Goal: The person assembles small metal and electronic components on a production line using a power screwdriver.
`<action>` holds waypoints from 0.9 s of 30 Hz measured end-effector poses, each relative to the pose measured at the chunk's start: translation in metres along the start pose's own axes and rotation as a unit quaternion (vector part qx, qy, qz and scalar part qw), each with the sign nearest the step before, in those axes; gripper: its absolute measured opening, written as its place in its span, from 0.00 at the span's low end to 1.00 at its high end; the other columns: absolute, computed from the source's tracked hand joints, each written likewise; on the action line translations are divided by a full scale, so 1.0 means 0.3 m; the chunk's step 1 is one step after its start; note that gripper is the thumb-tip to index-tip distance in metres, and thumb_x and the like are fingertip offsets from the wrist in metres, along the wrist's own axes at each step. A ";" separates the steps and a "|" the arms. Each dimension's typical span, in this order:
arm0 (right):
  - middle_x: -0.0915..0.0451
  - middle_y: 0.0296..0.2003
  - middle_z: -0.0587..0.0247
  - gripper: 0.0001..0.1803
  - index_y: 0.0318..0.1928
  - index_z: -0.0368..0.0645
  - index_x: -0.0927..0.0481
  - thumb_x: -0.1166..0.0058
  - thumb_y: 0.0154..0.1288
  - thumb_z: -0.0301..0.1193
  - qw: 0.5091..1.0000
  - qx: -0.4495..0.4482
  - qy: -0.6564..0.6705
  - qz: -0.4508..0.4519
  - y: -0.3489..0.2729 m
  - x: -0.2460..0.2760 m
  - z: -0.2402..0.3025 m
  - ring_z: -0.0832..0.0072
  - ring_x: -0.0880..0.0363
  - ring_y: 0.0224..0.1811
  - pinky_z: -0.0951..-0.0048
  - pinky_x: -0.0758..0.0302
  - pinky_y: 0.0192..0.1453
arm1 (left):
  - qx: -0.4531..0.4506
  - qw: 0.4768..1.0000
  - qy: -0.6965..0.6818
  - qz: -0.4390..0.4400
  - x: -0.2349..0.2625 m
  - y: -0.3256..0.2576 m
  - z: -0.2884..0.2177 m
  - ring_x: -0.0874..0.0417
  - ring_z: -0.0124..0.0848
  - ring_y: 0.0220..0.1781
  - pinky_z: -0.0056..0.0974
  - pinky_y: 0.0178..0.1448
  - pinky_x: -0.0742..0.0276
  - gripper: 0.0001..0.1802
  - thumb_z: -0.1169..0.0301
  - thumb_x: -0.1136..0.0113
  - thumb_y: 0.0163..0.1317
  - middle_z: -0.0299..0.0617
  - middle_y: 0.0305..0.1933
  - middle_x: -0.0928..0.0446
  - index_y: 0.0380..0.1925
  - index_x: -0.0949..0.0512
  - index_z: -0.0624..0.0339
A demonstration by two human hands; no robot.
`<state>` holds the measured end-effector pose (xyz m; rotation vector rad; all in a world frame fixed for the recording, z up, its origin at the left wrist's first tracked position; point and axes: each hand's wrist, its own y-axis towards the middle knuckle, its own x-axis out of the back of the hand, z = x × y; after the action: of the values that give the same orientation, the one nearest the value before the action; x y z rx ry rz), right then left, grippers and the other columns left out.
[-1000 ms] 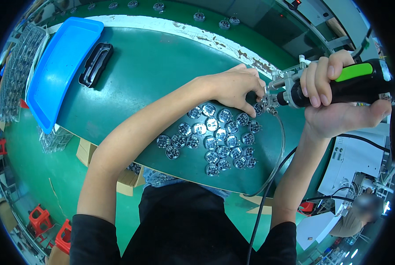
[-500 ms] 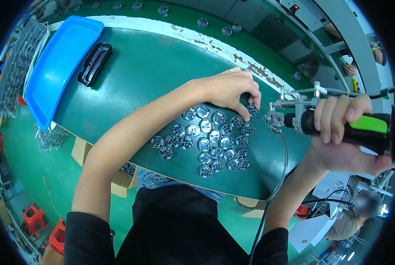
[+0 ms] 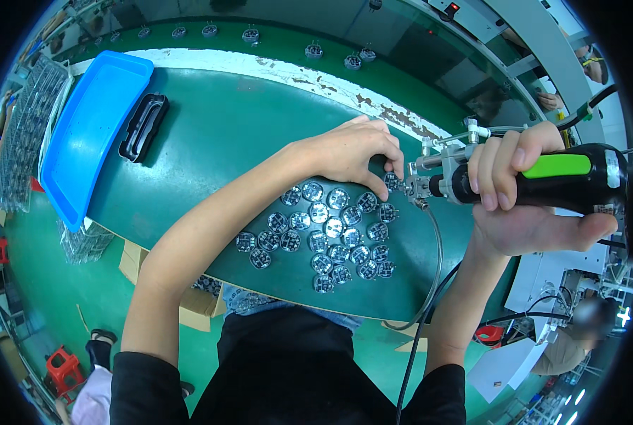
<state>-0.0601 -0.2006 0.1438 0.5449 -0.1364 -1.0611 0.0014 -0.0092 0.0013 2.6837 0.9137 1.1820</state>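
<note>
My left hand (image 3: 355,150) reaches across the bench, thumb and fingers closed around the edges of a small round circuit module (image 3: 391,181). The tip of a black electric screwdriver (image 3: 578,185) with a green panel meets that module from the right. My right hand (image 3: 518,195) is wrapped around the screwdriver's body, which lies nearly level. At its front sits a metal feed head (image 3: 420,185) with a clear hose running down. Several more round circuit modules (image 3: 333,227) lie in a loose group nearer to me, beside my left forearm.
A blue tray (image 3: 93,127) and a black plastic holder (image 3: 144,127) are at the left of the green bench (image 3: 217,127). Behind the white, chipped ledge (image 3: 274,67), several modules stand on a green strip. A black cable (image 3: 421,340) hangs beside my right forearm. A cardboard box (image 3: 199,308) sits below.
The screwdriver has moved left, its tip now against the module in my left hand. The view has shifted slightly. Part of another person has appeared at the lower left.
</note>
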 end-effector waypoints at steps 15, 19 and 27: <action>0.33 0.15 0.73 0.53 0.36 0.42 0.29 0.59 0.50 0.86 1.000 0.008 0.017 -0.014 0.001 -0.012 -0.014 0.84 0.37 0.13 0.80 0.38 0.20 | -0.003 1.000 -0.001 0.000 -0.002 0.003 0.001 0.25 0.35 0.54 0.44 0.63 0.36 0.21 0.56 0.22 0.48 0.29 0.40 0.22 0.41 0.14 0.51; 0.35 0.14 0.74 0.53 0.33 0.42 0.30 0.60 0.48 0.87 0.999 -0.003 0.020 -0.038 0.003 -0.030 -0.026 0.84 0.39 0.12 0.81 0.41 0.18 | -0.001 1.000 0.002 -0.006 0.000 -0.007 0.003 0.25 0.36 0.54 0.44 0.62 0.36 0.21 0.56 0.22 0.47 0.30 0.40 0.22 0.38 0.16 0.52; 0.36 0.13 0.74 0.54 0.32 0.42 0.31 0.61 0.48 0.88 0.996 -0.026 -0.013 -0.090 0.003 -0.038 -0.029 0.84 0.41 0.11 0.80 0.43 0.17 | 0.004 1.000 0.018 0.005 0.003 0.000 -0.005 0.25 0.36 0.54 0.44 0.62 0.36 0.21 0.56 0.22 0.48 0.29 0.40 0.22 0.39 0.16 0.52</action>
<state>-0.0617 -0.1874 0.1384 0.5036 -0.0834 -1.2446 0.0010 -0.0090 0.0031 2.6854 0.9129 1.2351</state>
